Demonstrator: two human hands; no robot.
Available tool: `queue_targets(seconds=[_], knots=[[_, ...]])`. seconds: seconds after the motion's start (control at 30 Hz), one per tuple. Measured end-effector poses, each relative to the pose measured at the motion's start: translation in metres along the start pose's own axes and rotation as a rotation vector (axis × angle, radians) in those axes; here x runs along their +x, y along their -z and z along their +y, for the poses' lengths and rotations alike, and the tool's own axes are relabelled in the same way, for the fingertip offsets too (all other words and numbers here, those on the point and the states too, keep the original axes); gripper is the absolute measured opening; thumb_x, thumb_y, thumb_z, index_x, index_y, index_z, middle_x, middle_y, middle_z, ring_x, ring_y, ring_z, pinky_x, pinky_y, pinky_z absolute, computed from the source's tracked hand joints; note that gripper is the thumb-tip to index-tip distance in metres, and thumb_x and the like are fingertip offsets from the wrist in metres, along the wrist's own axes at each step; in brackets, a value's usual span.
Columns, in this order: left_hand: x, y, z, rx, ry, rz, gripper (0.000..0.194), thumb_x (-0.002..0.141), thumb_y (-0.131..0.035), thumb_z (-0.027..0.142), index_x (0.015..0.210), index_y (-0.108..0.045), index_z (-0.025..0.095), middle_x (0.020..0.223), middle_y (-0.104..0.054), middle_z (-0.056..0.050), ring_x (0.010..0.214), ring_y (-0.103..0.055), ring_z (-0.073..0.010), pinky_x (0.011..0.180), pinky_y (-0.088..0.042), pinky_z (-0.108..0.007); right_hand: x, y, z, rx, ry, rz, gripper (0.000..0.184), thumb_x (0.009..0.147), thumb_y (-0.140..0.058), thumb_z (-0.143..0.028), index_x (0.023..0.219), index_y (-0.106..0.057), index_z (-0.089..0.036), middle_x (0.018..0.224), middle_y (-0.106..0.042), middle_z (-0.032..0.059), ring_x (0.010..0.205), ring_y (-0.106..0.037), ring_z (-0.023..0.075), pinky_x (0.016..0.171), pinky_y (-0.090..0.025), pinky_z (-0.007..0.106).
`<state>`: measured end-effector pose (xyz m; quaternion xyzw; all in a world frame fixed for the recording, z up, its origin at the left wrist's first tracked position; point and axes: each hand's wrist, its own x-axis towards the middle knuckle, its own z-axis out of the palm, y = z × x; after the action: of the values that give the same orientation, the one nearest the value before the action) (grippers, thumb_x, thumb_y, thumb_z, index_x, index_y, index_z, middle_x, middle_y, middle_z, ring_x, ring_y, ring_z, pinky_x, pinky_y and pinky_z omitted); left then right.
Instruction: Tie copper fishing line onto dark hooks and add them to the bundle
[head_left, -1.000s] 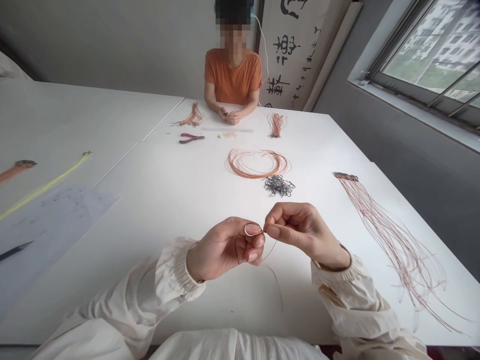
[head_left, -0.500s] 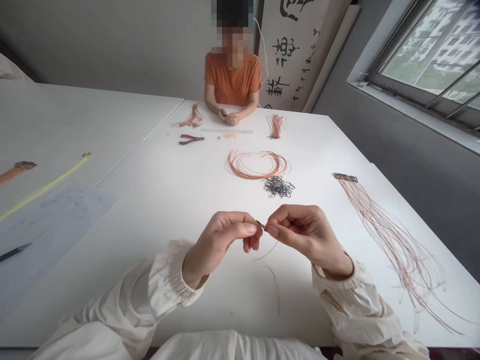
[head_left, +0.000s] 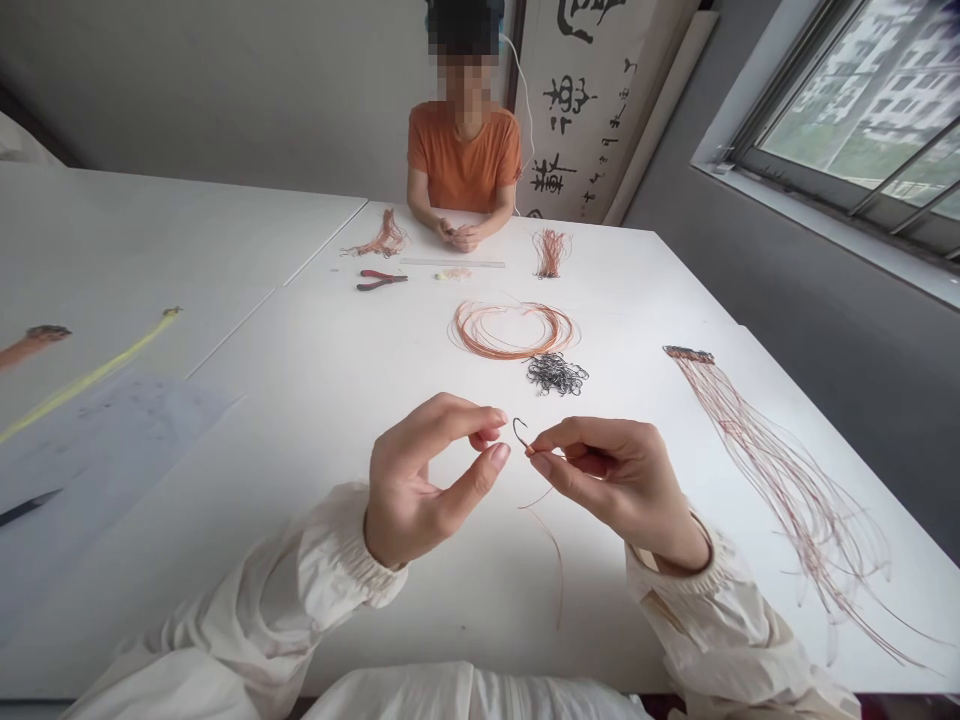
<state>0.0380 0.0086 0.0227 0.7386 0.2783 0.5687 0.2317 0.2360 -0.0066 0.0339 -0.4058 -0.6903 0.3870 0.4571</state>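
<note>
Status: one piece in hand, mid-work. Small black hook (head_left: 519, 432) in the air above the white table (head_left: 322, 400), just left of the fingertips of the right hand (head_left: 607, 480), bend up, point curling back. Shank end pinched between right thumb and index. Thin copper wire (head_left: 544, 540) trailing from the pinch toward the near side, free end loose. Any binding on the shank hidden or too small to tell. Left hand (head_left: 424, 480) apart from the hook, open, thumb and fingers curved in a loose ring, nothing held. Hands near each other, no contact.

Finished-looking stock: long fan of wired hooks (head_left: 780, 490) on the right, dark hook ends (head_left: 688, 352) lined up at the far end, strands spread toward the near edge. Apparently still unused: heap of loose black hooks (head_left: 556, 374) and loop of copper wire (head_left: 514, 330), mid-table, just beside each other. Far side: red-handled pliers (head_left: 381, 280), steel ruler (head_left: 450, 263), two small copper bunches (head_left: 551, 252), plus co-worker in an orange T-shirt (head_left: 463, 170), hands together at the table edge.
</note>
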Motion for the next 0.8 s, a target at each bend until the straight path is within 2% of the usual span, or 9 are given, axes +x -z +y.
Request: queue_targets(seconds=[0.1, 0.2, 0.3, 0.43, 0.53, 0.6, 0.7, 0.8], knots=[[0.002, 0.001, -0.004, 0.194, -0.189, -0.032, 0.037, 0.076, -0.071, 0.001, 0.109, -0.069, 0.02, 0.092, -0.066, -0.004, 0.077, -0.063, -0.0127, 0.069, -0.056, -0.026, -0.001, -0.002, -0.001, -0.08, 0.047, -0.005, 0.006, 0.083, -0.065, -0.013, 0.083, -0.071, -0.016, 0.055, -0.044, -0.0047, 0.049, -0.029, 0.0066, 0.044, -0.026, 0.022], [0.003, 0.001, -0.007, 0.263, -0.218, -0.098, 0.035, 0.08, -0.069, 0.004, 0.111, -0.068, 0.021, 0.09, -0.065, -0.004, 0.076, -0.063, -0.0129, 0.068, -0.057, -0.027, -0.002, -0.004, -0.001, -0.147, 0.11, 0.02, 0.009, 0.083, -0.064, -0.009, 0.082, -0.07, -0.016, 0.054, -0.042, -0.0057, 0.048, -0.03, 0.0061, 0.046, -0.027, 0.022], [0.003, 0.001, -0.009, 0.259, -0.21, -0.108, 0.033, 0.08, -0.069, 0.004, 0.108, -0.068, 0.02, 0.088, -0.065, -0.004, 0.075, -0.063, -0.0122, 0.067, -0.056, -0.026, -0.002, -0.006, -0.001, -0.165, 0.135, 0.073, 0.009, 0.082, -0.064, -0.009, 0.082, -0.07, -0.016, 0.056, -0.043, -0.0054, 0.049, -0.031, 0.0061, 0.046, -0.027, 0.022], [0.002, 0.0, -0.012, 0.277, -0.231, -0.086, 0.034, 0.078, -0.071, 0.001, 0.106, -0.069, 0.018, 0.086, -0.063, -0.004, 0.074, -0.061, -0.0113, 0.066, -0.056, -0.025, -0.001, -0.008, 0.001, -0.112, 0.074, 0.119, 0.007, 0.084, -0.064, -0.013, 0.083, -0.07, -0.016, 0.054, -0.04, -0.0058, 0.049, -0.03, 0.0067, 0.045, -0.026, 0.022], [0.001, 0.001, -0.02, 0.357, -0.287, -0.039, 0.039, 0.075, -0.074, 0.001, 0.109, -0.07, 0.02, 0.088, -0.059, -0.004, 0.077, -0.058, -0.013, 0.065, -0.054, -0.027, 0.003, -0.009, 0.005, -0.029, -0.027, 0.095, 0.007, 0.086, -0.064, -0.019, 0.082, -0.07, -0.016, 0.051, -0.031, -0.0073, 0.047, -0.024, 0.0067, 0.044, -0.022, 0.023], [0.002, 0.002, -0.028, 0.403, -0.318, -0.048, 0.04, 0.076, -0.074, 0.003, 0.109, -0.07, 0.023, 0.093, -0.056, -0.005, 0.082, -0.056, -0.0152, 0.066, -0.053, -0.029, 0.007, -0.009, 0.01, 0.041, -0.092, 0.056, 0.011, 0.087, -0.064, -0.023, 0.081, -0.069, -0.015, 0.051, -0.029, -0.0076, 0.047, -0.022, 0.0068, 0.044, -0.02, 0.024], [0.005, 0.001, -0.039, 0.429, -0.313, -0.099, 0.035, 0.08, -0.07, 0.006, 0.109, -0.068, 0.025, 0.094, -0.056, -0.005, 0.084, -0.054, -0.0165, 0.07, -0.051, -0.032, 0.015, -0.01, 0.018, 0.136, -0.135, 0.019, 0.017, 0.088, -0.064, -0.029, 0.079, -0.067, -0.015, 0.052, -0.03, -0.0068, 0.048, -0.023, 0.0074, 0.044, -0.019, 0.025], [0.009, 0.0, -0.044, 0.467, -0.278, -0.113, 0.024, 0.084, -0.066, 0.01, 0.105, -0.067, 0.023, 0.09, -0.058, -0.004, 0.082, -0.052, -0.0171, 0.074, -0.05, -0.035, 0.022, -0.012, 0.023, 0.156, -0.125, 0.034, 0.018, 0.088, -0.063, -0.03, 0.079, -0.067, -0.014, 0.053, -0.032, -0.0062, 0.049, -0.023, 0.0076, 0.045, -0.019, 0.025]])
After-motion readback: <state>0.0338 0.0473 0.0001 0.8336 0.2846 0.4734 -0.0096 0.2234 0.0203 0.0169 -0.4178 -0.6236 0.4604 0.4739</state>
